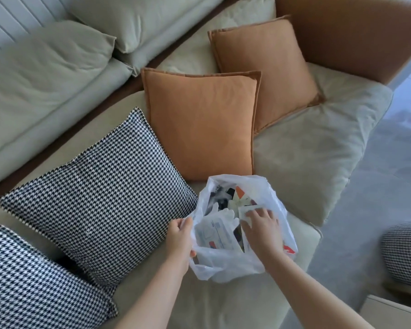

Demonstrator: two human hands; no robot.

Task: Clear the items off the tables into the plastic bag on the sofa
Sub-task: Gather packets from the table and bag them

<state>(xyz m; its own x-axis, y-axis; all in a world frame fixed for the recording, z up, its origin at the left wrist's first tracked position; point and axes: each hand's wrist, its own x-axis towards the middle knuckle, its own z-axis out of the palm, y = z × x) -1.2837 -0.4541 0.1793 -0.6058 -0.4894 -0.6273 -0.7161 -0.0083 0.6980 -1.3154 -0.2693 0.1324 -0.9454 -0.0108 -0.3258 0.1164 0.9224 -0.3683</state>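
Left hand (179,236) pinches the near-left rim of the thin white plastic bag (226,264); right hand (259,222), fingers loosely spread, presses a white packet (243,213) inside. Overpressing may tear or tip the bag.

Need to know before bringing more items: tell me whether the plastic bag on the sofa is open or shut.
Open. The left hand grips the plastic bag by its rim, holding the mouth wide; the right hand reaches inside onto the items.
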